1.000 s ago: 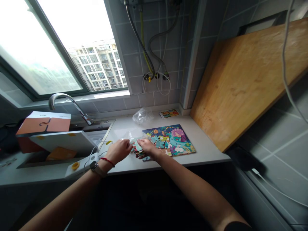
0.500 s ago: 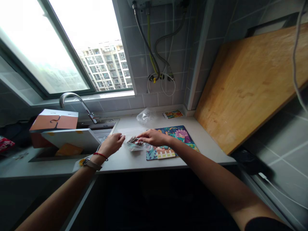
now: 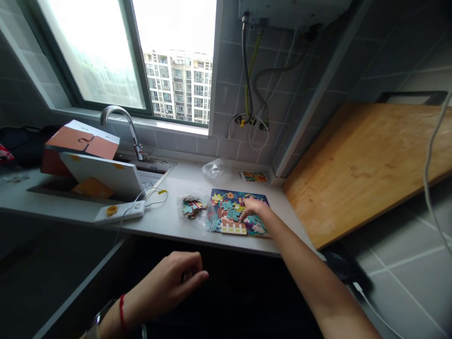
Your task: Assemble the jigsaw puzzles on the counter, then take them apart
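My right hand [image 3: 254, 207] reaches over a colourful jigsaw puzzle [image 3: 259, 228] on the counter, thumb and fingers apart, fingertips at the pieces near its middle. Nothing shows in its grip. Low in front of the counter edge hangs my left hand [image 3: 176, 278], loosely curled with the thumb apart from the fingers and no held thing visible. A clear plastic bag [image 3: 203, 221] with loose puzzle pieces [image 3: 192, 206] lies just left of the puzzle, touching its edge. Part of the puzzle is hidden beneath my right hand.
Behind these lie a crumpled clear plastic bag [image 3: 216, 168] and a picture card [image 3: 254, 176]. A power strip [image 3: 122, 212] with a white cable is at left, near the sink's faucet [image 3: 129, 125] and an orange box [image 3: 83, 141]. A wooden board [image 3: 374, 165] leans at right.
My left hand has left the bag of pieces and dropped toward me, below the counter edge. My right hand has moved from the bag onto the puzzle. The camera view has shifted.
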Demonstrator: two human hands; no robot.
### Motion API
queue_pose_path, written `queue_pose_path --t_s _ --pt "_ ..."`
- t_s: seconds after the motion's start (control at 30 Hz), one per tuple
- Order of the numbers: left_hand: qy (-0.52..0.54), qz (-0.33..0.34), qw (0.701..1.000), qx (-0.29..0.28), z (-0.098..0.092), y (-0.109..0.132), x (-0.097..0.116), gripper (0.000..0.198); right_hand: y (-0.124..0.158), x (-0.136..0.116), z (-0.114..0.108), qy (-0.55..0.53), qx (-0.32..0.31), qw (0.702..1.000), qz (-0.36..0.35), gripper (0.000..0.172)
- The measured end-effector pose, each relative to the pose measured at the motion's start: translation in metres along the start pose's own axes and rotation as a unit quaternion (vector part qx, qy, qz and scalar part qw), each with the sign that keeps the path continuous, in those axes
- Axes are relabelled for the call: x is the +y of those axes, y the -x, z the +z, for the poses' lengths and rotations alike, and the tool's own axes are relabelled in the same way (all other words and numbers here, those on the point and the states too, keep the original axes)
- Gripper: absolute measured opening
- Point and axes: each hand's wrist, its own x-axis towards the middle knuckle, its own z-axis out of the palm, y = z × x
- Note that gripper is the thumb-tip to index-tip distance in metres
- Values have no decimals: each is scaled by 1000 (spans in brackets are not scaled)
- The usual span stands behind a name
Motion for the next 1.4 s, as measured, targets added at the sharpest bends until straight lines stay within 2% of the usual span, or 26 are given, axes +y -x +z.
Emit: queue_pose_path --t_s 0.07,0.13,0.23,0.37,0.47,0.57,0.63,0.73,0.8,0.97,1.13,1.3,1.4 --pt "34 -13 999 -2 26 15 -2 44 -4 3 -1 -16 -5 1000 12 66" --pt "58 -20 998 22 45 26 -7 43 -7 8 -1 -40 -7 999 30 52" --pt "80 -12 996 42 60 36 -15 39 -10 15 2 -81 -7 995 58 43" --pt "77 -6 996 50 58 40 -25 39 -8 23 -1 -141 13 987 77 41" --pt "79 -8 995 63 54 38 -29 40 -5 26 -15 -191 12 979 75 37" --pt "95 5 992 84 58 37 -31 37 1 25 -30 -235 -25 970 56 41" --pt "105 17 989 106 63 36 -31 35 5 20 -31 -248 -65 966 43 48" --pt "117 25 985 128 69 37 -30 34 8 5 -17 -234 -106 966 41 60" --pt "122 25 983 132 70 38 -31 35 7 -7 -4 -207 -103 972 49 64" --pt "131 12 982 136 66 44 -33 36 3 -24 15 -147 -71 985 53 54" --pt "133 3 981 140 65 46 -35 36 4 -20 8 -162 -80 983 46 51" --pt "130 2 983 128 71 45 -38 36 19 -4 -7 -145 -125 981 30 50" --pt "130 -4 984 121 74 43 -39 38 30 0 -3 -106 -143 984 12 57"
